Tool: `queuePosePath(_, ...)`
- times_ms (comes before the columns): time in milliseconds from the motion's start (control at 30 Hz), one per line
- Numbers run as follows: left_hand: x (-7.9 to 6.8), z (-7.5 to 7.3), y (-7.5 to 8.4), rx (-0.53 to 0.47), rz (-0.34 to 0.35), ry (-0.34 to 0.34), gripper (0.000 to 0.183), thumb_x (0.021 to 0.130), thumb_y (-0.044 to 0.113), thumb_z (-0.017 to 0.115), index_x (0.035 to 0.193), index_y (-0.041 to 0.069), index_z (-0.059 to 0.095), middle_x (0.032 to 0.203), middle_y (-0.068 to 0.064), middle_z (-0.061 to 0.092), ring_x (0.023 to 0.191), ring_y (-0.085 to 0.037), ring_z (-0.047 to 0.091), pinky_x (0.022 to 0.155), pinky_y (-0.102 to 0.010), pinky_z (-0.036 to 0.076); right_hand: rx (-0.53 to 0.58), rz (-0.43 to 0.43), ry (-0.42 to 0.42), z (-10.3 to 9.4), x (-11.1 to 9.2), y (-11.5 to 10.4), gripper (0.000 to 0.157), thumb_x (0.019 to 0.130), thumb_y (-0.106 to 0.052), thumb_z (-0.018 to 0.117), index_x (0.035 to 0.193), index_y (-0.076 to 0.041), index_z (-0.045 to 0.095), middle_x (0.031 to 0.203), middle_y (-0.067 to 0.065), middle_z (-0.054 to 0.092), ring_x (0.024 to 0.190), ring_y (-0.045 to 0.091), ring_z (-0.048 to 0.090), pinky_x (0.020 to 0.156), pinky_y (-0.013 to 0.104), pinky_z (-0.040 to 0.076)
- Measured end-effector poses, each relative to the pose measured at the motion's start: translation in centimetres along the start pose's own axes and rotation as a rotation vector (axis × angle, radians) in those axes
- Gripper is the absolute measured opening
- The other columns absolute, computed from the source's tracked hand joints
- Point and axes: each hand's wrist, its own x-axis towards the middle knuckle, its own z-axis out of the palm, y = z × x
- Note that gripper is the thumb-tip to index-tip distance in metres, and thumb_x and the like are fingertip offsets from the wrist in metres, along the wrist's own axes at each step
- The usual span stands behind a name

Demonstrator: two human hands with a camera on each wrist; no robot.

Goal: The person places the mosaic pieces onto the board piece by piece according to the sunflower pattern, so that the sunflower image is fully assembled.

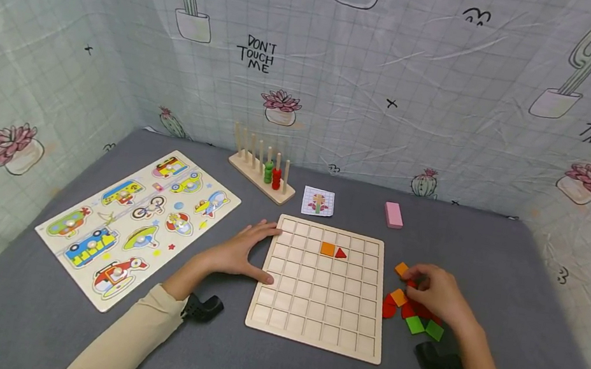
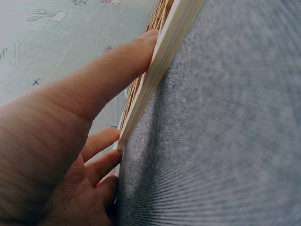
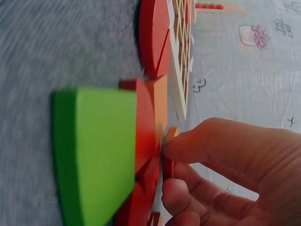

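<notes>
A wooden grid board (image 1: 309, 316) lies flat, bearing an orange square tile (image 1: 328, 249) and a red triangle tile (image 1: 340, 253) side by side in its upper part. My left hand (image 1: 239, 252) rests at the board's left edge, thumb and fingers spread. In the left wrist view the thumb (image 2: 117, 66) lies against the board's side. To the right of the board, my right hand (image 1: 438, 291) pinches a red tile (image 3: 168, 169) between thumb and fingers; they hide most of its shape. Below that hand lie loose red, orange and green tiles (image 1: 415, 325).
A wooden peg puzzle with vehicle pictures (image 1: 158, 246) lies at left. Behind the board stand a peg rack (image 1: 253, 171) with green and red beads, a small pattern card (image 1: 318, 202) and a pink block (image 1: 393, 215). A printed cloth (image 1: 345, 89) hangs around the grey table.
</notes>
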Motion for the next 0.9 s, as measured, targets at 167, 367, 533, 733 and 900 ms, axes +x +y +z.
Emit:
queuePosePath(167, 0.0, 0.0, -0.1, 0.007, 0.001, -0.001, 0.095, 0.076, 0.032, 0.084, 0.151, 0.004, 0.033, 0.16, -0.016, 0.022, 0.15, -0.035, 0.003, 0.121, -0.053, 0.0, 0.019, -0.03, 0.006, 0.3, 0.4, -0.5, 0.025, 0.082, 0.0, 0.071, 0.106, 0.005, 0.068, 0.097, 0.016, 0.065, 0.06, 0.009, 0.051, 0.051, 0.024, 0.044)
queuePosePath(367, 0.0, 0.0, -0.2, 0.012, -0.004, -0.005, 0.095, 0.076, 0.032, 0.084, 0.151, 0.005, 0.033, 0.16, -0.016, 0.021, 0.15, -0.035, 0.003, 0.121, -0.053, 0.0, 0.017, -0.063, 0.008, 0.6, 1.1, -1.5, 0.025, 0.082, 0.002, 0.07, 0.107, 0.005, 0.069, 0.095, 0.013, 0.065, 0.066, 0.013, 0.052, 0.055, 0.024, 0.045)
queuePosePath(533, 0.0, 0.0, 0.0, 0.01, -0.007, 0.0, 0.095, 0.075, 0.031, 0.085, 0.151, 0.004, 0.033, 0.159, -0.016, 0.023, 0.15, -0.035, 0.003, 0.121, -0.052, 0.0, 0.012, -0.082, -0.01, 1.0, 1.9, -2.7, 0.024, 0.083, 0.002, 0.071, 0.107, 0.005, 0.069, 0.093, 0.013, 0.062, 0.065, 0.015, 0.048, 0.053, 0.024, 0.041)
queuePosePath(733, 0.1, 0.0, 0.0, 0.012, 0.004, 0.003, 0.094, 0.075, 0.031, 0.085, 0.15, 0.004, 0.034, 0.159, -0.016, 0.023, 0.15, -0.036, 0.004, 0.121, -0.053, 0.001, 0.038, -0.1, -0.036, 1.8, 3.0, -4.0, 0.026, 0.082, 0.0, 0.074, 0.106, 0.006, 0.069, 0.083, 0.01, 0.058, 0.059, 0.014, 0.045, 0.05, 0.025, 0.038)
queuePosePath(900, 0.1, 0.1, 0.0, 0.006, 0.006, 0.004, 0.095, 0.075, 0.03, 0.085, 0.15, 0.003, 0.034, 0.159, -0.017, 0.023, 0.15, -0.036, 0.004, 0.121, -0.053, 0.001, 0.076, -0.108, -0.063, 2.9, 4.0, -5.0, 0.025, 0.083, 0.0, 0.073, 0.107, 0.004, 0.069, 0.093, 0.014, 0.062, 0.064, 0.015, 0.048, 0.051, 0.025, 0.04)
